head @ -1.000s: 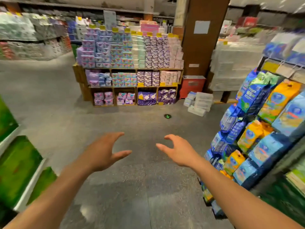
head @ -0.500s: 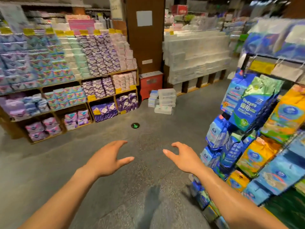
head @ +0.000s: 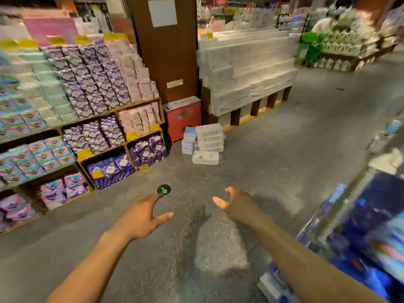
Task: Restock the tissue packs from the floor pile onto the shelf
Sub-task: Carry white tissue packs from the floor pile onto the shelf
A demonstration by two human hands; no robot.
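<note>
A small pile of white tissue packs [head: 206, 143] sits on the grey floor ahead, beside a red box. Behind it stands a wooden shelf [head: 258, 108] stacked with white tissue packs [head: 244, 68]. My left hand [head: 142, 217] is stretched forward over the floor, fingers spread, holding nothing. My right hand [head: 238, 204] reaches forward too, fingers loosely apart and empty. Both hands are well short of the pile.
A wooden display [head: 94, 119] of purple, pink and teal packs fills the left. A brown pillar [head: 168, 53] and red box [head: 183, 118] stand beside the pile. Blue hanging packs [head: 369, 232] crowd the right. A round green-arrow floor mark [head: 163, 190] lies by my left fingertips.
The view has swung right and moved forward, so the floor pile and white shelf are nearer and more central. Both hands stay outstretched and empty.
</note>
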